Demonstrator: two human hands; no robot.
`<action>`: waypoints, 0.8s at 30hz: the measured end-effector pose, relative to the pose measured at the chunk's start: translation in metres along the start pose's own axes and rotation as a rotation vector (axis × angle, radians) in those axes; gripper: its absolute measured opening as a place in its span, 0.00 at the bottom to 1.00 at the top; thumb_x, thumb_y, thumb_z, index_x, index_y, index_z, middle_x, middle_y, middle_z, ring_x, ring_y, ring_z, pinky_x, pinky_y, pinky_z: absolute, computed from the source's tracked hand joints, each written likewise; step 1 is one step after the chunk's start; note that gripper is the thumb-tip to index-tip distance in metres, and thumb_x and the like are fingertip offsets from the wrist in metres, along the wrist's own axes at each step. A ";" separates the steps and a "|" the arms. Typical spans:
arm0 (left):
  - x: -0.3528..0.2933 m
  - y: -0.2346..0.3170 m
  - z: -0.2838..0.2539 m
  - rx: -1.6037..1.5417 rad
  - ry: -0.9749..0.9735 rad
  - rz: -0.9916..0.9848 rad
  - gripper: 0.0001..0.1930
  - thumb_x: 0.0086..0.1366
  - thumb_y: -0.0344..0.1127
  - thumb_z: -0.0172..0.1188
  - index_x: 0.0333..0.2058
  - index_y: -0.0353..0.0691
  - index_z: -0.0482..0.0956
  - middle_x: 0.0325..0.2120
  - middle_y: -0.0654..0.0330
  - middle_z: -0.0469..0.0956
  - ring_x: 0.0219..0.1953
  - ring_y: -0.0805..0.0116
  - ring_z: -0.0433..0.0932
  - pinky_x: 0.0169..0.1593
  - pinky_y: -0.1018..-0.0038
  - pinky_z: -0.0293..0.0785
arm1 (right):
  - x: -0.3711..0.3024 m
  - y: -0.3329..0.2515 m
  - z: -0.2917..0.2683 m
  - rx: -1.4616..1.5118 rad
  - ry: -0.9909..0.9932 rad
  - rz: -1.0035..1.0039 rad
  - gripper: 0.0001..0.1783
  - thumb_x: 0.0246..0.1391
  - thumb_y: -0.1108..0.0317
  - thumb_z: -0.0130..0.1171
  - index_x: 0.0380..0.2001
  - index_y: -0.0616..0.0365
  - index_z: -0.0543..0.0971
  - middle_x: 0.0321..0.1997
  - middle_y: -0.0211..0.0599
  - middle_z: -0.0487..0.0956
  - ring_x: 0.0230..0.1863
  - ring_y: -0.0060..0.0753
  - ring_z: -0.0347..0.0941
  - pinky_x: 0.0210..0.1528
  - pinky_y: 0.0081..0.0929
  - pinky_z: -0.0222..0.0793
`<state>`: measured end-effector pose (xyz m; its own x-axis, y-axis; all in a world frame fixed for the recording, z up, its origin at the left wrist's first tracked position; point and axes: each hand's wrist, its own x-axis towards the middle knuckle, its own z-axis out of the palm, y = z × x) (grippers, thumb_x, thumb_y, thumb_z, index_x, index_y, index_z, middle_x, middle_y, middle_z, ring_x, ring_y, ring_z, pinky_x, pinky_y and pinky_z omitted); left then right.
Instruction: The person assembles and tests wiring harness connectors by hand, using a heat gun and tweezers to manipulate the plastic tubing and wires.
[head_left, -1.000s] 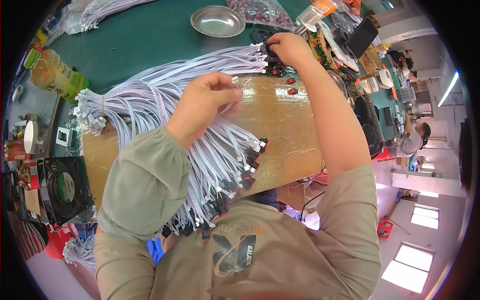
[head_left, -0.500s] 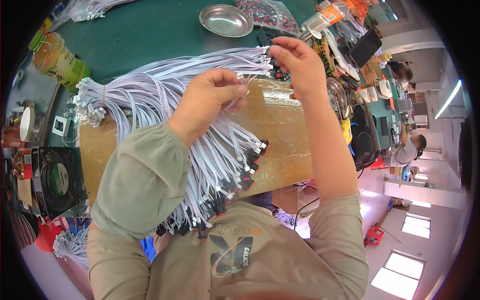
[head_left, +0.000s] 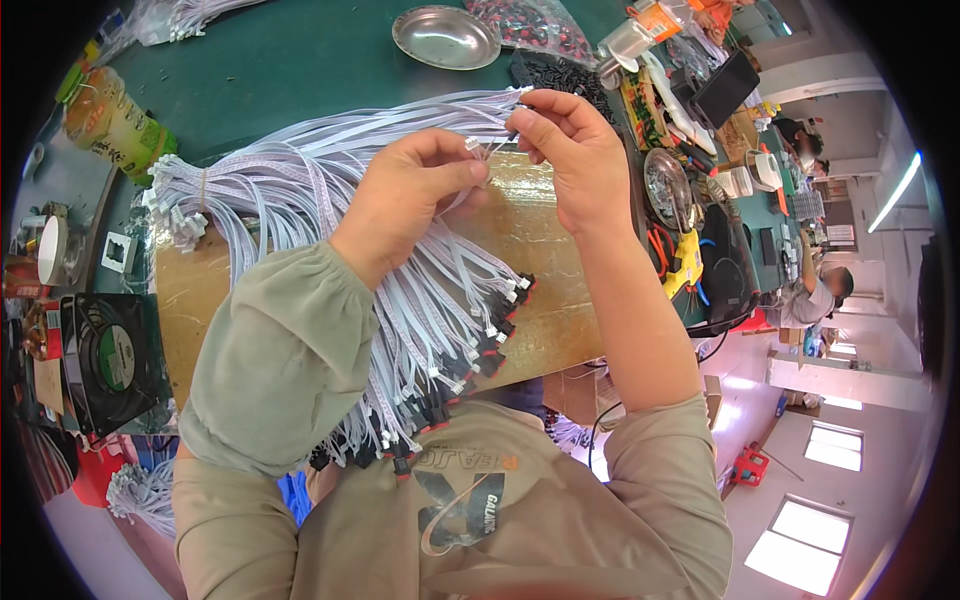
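My left hand (head_left: 405, 205) pinches the end of a white flat cable, and a small white connector (head_left: 473, 145) with thin wires shows at its fingertips. Close by on the right, my right hand (head_left: 580, 165) has thumb and forefinger pressed together beside those wires; whatever they grip is too small to make out. Beneath and left of the hands lies a large bundle of white flat cables (head_left: 310, 150), gathered at its left end. Other cables fan toward me, ending in black and red connectors (head_left: 490, 360). A brown board (head_left: 550, 290) lies under them.
Small black parts (head_left: 565, 80) lie beyond my right hand, near a metal dish (head_left: 447, 38) and a bag of red-black parts (head_left: 535, 28). A yellow tool (head_left: 685, 262) lies at right. A bottle (head_left: 115, 125) and black fan (head_left: 110, 360) stand at left.
My right hand has moved left from near the black parts toward my left hand. The left hand keeps its pinch on the cable, almost unmoved.
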<state>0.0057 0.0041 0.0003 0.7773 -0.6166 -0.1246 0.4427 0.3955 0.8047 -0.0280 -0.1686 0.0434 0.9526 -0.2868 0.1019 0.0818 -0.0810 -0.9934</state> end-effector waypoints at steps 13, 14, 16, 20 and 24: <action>0.000 0.003 -0.001 -0.033 -0.028 -0.008 0.06 0.59 0.24 0.60 0.36 0.33 0.74 0.33 0.60 0.77 0.34 0.74 0.77 0.40 0.79 0.77 | -0.004 -0.004 0.002 -0.009 -0.102 0.045 0.10 0.57 0.68 0.60 0.40 0.60 0.77 0.42 0.36 0.81 0.39 0.22 0.75 0.39 0.20 0.69; 0.000 0.003 -0.001 -0.030 -0.034 -0.012 0.06 0.59 0.24 0.60 0.36 0.33 0.74 0.33 0.60 0.77 0.34 0.73 0.77 0.40 0.79 0.77 | -0.004 -0.004 0.002 -0.009 -0.103 0.044 0.10 0.57 0.68 0.60 0.40 0.60 0.77 0.42 0.36 0.81 0.39 0.22 0.75 0.39 0.20 0.69; -0.002 0.003 0.000 -0.029 -0.025 -0.006 0.07 0.59 0.24 0.60 0.36 0.33 0.74 0.33 0.60 0.77 0.34 0.73 0.77 0.40 0.79 0.77 | -0.004 -0.005 0.004 0.094 -0.112 0.112 0.11 0.56 0.67 0.60 0.40 0.61 0.80 0.38 0.30 0.81 0.38 0.19 0.74 0.39 0.18 0.68; -0.001 0.003 0.000 -0.037 -0.022 -0.004 0.07 0.59 0.24 0.60 0.36 0.33 0.74 0.33 0.60 0.77 0.35 0.72 0.78 0.40 0.79 0.77 | -0.003 -0.004 0.003 0.104 -0.106 0.144 0.11 0.57 0.66 0.60 0.40 0.61 0.79 0.38 0.30 0.81 0.37 0.19 0.74 0.39 0.18 0.68; 0.000 0.002 -0.002 -0.022 -0.033 -0.009 0.07 0.59 0.25 0.61 0.36 0.34 0.74 0.32 0.60 0.77 0.34 0.72 0.78 0.39 0.80 0.76 | -0.004 -0.002 0.003 0.114 -0.107 0.186 0.11 0.56 0.67 0.61 0.39 0.61 0.79 0.37 0.30 0.81 0.36 0.18 0.74 0.39 0.17 0.68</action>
<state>0.0074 0.0066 0.0003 0.7583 -0.6422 -0.1121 0.4594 0.4043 0.7909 -0.0309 -0.1642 0.0447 0.9794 -0.1837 -0.0838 -0.0714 0.0736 -0.9947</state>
